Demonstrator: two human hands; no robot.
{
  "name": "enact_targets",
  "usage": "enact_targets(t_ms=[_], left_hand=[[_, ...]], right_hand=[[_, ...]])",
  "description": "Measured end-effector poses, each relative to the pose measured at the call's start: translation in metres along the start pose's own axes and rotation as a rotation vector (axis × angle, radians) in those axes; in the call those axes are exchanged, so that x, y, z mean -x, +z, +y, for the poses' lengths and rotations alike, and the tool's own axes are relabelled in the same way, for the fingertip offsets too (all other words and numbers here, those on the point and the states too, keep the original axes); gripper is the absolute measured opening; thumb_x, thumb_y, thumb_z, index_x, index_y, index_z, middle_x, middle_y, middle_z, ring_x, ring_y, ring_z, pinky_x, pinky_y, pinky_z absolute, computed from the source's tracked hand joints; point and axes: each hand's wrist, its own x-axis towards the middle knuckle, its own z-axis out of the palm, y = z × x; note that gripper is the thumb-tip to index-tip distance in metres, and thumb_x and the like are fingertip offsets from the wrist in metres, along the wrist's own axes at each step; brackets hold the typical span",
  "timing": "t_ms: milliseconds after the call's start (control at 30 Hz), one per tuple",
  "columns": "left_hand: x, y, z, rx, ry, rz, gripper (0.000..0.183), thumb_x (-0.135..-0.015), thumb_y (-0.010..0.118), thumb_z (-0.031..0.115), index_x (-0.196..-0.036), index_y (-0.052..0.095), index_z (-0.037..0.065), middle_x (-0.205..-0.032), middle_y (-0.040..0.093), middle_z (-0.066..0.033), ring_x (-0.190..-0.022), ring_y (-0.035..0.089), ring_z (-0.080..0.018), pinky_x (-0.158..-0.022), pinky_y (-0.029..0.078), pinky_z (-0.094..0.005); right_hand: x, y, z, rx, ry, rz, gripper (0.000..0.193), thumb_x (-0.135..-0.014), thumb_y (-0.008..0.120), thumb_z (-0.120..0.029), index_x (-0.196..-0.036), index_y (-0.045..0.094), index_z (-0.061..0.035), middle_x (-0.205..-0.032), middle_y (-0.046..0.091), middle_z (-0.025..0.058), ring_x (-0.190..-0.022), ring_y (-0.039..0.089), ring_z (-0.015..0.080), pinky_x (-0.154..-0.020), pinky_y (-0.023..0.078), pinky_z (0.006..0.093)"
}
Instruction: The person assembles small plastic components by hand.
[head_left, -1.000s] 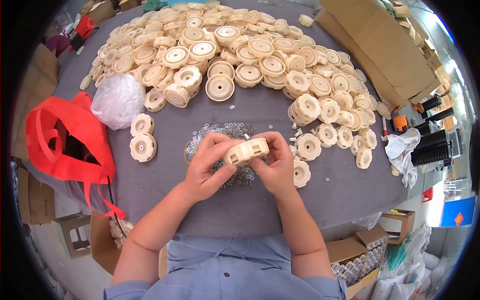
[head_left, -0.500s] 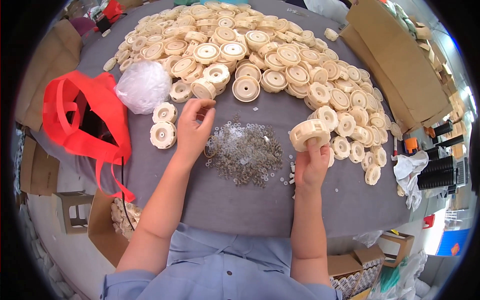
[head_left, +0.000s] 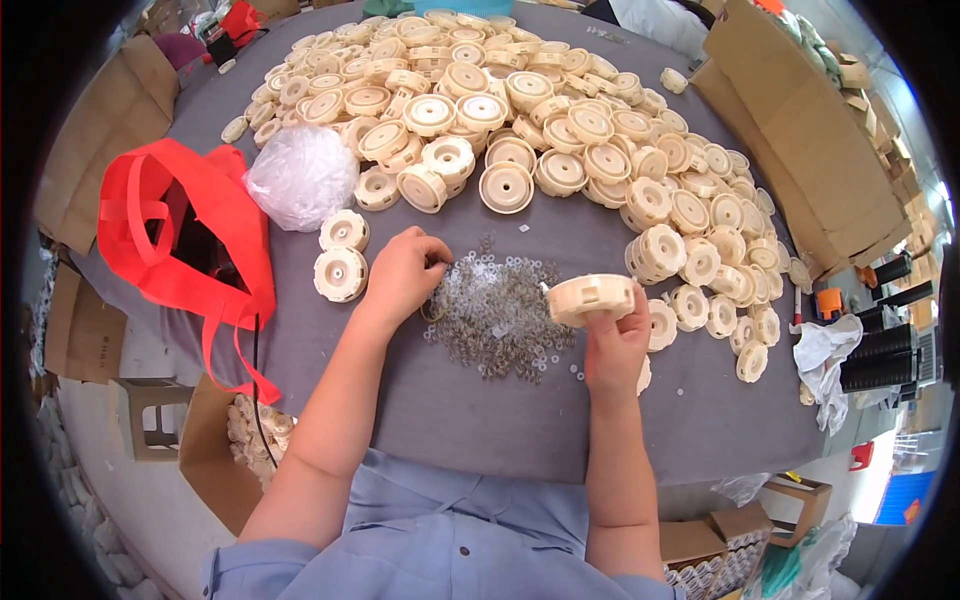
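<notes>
In my right hand [head_left: 614, 350] is a round cream plastic wheel-like part [head_left: 590, 297], gripped at its rim by thumb and fingers and tilted so its slotted edge faces me. It hangs above the right side of a loose pile of small metal springs and translucent washers [head_left: 497, 320]. My left hand [head_left: 402, 275] is at the pile's upper left edge, fingertips pinched together; whatever is between them is too small or hidden to make out. Two similar wheel-like parts [head_left: 341, 273] lie left of that hand.
A big heap of cream wheel-like parts [head_left: 506, 187] curves across the back and right of the grey-covered table [head_left: 480, 420]. At left are a clear plastic bag [head_left: 302, 178] and a red fabric bag [head_left: 240, 270]. A cardboard sheet [head_left: 800, 140] stands at right; an open carton [head_left: 215, 460] sits below left.
My left hand has come down from beside the heap to the pile's edge, its fingers closing. The right hand has moved slightly left with the wheel-like part, now tilted more edge-on.
</notes>
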Motion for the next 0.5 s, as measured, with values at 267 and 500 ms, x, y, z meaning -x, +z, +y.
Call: enact_targets(t_ms=[267,500], left_hand=[[0.015,-0.009,0.038,0.542,0.32,0.192,0.007,-0.071,0.062,-0.003,-0.078,0.062,0.001,-0.081,0.061,-0.0044,-0.074,0.057,-0.0126,-0.067,0.045,-0.0259],[0.028,-0.02,0.052,0.808,0.342,-0.293,0.009,-0.071,0.064,0.001,-0.08,0.065,0.002,-0.079,0.063,-0.0044,-0.074,0.057,-0.0119,-0.069,0.045,-0.0242]], right_hand=[[-0.002,0.019,-0.004,0.8,-0.553,-0.368,0.035,-0.056,0.068,0.0,-0.088,0.057,-0.0049,-0.085,0.059,0.0082,-0.081,0.057,0.026,-0.084,0.045,0.0423],[0.002,0.028,-0.008,0.87,-0.644,-0.485,0.03,-0.059,0.07,-0.001,-0.085,0.059,-0.0076,-0.084,0.059,0.0055,-0.078,0.056,0.0237,-0.08,0.048,0.0419]])
